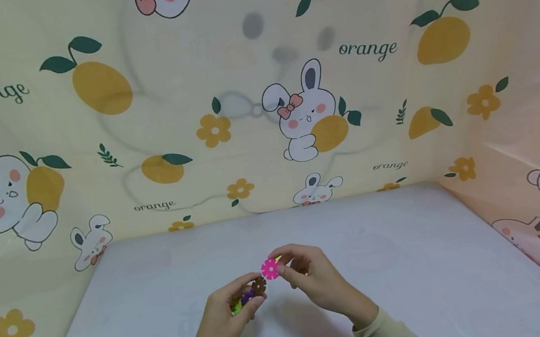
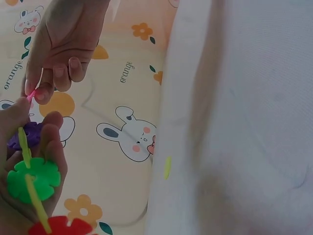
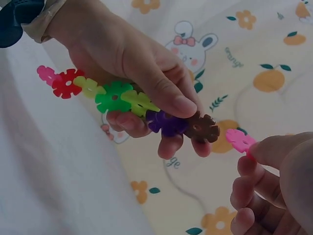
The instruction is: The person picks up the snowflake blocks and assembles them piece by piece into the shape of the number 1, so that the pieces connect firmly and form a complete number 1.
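Observation:
My left hand (image 1: 225,316) grips a chain of notched plastic flower discs. In the right wrist view the chain runs from a pink disc (image 3: 47,74) through red (image 3: 68,83), yellow, green (image 3: 114,97), yellow and purple (image 3: 166,123) to a brown disc (image 3: 203,127) beyond the left thumb. My right hand (image 1: 317,279) pinches a separate pink disc (image 1: 270,269) between thumb and fingers. This disc is close to the brown one, with a small gap between them in the right wrist view. Both hands are above the table; the fingers hide parts of the chain.
The hands are over a white tabletop (image 1: 164,296). A cloth (image 1: 261,181) printed with rabbits and oranges rises behind and beside it. A thin yellow sliver (image 2: 167,168) shows on the white surface in the left wrist view.

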{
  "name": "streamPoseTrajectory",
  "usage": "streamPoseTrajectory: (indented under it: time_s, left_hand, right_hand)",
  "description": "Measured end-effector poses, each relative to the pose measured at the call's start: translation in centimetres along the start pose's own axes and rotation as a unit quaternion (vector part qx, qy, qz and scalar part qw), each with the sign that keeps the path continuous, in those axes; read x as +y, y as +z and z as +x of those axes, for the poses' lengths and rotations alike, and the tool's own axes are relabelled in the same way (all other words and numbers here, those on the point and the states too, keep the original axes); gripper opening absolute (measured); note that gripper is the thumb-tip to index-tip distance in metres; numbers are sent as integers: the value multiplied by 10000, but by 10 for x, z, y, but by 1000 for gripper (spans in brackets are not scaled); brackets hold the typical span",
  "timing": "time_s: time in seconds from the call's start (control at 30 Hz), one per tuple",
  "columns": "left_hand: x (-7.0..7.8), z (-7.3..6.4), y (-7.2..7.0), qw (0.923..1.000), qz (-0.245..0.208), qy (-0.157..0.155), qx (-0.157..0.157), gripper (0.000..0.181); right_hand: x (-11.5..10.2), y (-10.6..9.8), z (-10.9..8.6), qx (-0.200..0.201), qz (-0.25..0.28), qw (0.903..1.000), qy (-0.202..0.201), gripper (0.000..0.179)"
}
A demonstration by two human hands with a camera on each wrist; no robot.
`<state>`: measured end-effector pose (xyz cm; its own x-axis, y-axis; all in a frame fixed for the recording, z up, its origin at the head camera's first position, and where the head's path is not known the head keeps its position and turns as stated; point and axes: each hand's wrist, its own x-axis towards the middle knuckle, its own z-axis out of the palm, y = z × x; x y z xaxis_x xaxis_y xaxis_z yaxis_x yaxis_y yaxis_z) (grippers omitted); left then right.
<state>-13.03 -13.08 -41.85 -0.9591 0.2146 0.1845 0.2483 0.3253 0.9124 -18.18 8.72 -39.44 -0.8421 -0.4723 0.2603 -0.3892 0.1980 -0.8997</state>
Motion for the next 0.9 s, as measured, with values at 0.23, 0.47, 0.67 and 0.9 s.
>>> streamPoseTrajectory:
  time_s: [0.23,0.47,0.67,0.9]
  left_hand:
    - [2,-1,1,9999,-41,-136,-4,41]
    - [1,-1,1,10000,6,-75,-58,42]
    - [1,-2,1,9999,-37,4,-157,43]
    - [0,-3,0,9999,-6,30,-168,43]
  right_hand:
    - [-3,1,-1,6,-216,9998,-14,20]
    - [-3,2,-1,-11,-356,9993,99,22]
    - [-2,3,-1,58,-408,9990,-187,20]
    - [0,8,-2,131,-284,9989,-353,21]
